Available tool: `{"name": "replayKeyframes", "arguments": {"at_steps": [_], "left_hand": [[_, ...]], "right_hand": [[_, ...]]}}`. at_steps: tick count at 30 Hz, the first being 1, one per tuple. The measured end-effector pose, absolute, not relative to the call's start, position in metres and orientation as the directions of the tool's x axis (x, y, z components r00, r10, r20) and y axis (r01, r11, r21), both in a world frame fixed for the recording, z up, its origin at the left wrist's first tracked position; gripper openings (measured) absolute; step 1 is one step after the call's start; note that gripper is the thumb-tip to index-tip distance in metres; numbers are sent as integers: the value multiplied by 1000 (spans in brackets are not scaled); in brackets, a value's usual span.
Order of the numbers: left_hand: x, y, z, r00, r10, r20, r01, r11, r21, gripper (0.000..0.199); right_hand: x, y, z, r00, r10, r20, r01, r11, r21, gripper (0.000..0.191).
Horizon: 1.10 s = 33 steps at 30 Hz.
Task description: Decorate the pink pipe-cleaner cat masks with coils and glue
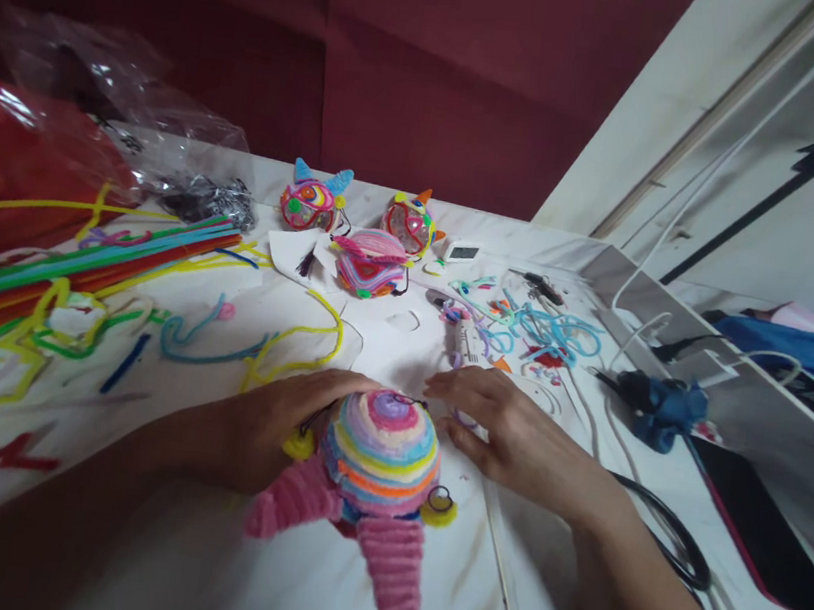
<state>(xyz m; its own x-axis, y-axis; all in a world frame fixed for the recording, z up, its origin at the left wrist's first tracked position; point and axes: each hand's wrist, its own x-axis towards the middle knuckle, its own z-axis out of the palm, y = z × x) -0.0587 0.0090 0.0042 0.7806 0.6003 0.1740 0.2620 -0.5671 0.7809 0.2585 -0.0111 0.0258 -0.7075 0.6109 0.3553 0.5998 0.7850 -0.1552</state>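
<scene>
A round craft figure (382,455) wrapped in rings of coloured pipe cleaner is just in front of me. It has two pink fuzzy horns (390,575) pointing toward me and small yellow ears (439,512) with dark loops at its sides. My left hand (276,423) is closed against its left side; its fingertips are mostly hidden behind the figure. My right hand (511,426) hovers by the upper right side, thumb and curved fingers apart, and nothing shows between them. Just beyond that hand lies a white glue gun (469,342).
Several finished-looking masks (369,261) stand at the back, near a small white digital display (461,251). Pipe cleaners (102,262) cover the left, beside a clear plastic bag (173,136). Blue pipe-cleaner curls (558,334), cables (678,535) and a dark tablet-like slab (769,528) occupy the right.
</scene>
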Motion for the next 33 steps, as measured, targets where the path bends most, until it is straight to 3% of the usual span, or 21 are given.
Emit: {"name": "replayKeyframes", "arguments": {"at_steps": [12,33], "left_hand": [[-63,12,-2,783,590,198,257,-596,761,76],[-72,21,-6,792,580,193,321,-664,675,82]], "right_hand": [[264,2,16,-567,648,509,681,716,-153,22],[269,11,5,-530,714,458,755,643,-130,36]]}}
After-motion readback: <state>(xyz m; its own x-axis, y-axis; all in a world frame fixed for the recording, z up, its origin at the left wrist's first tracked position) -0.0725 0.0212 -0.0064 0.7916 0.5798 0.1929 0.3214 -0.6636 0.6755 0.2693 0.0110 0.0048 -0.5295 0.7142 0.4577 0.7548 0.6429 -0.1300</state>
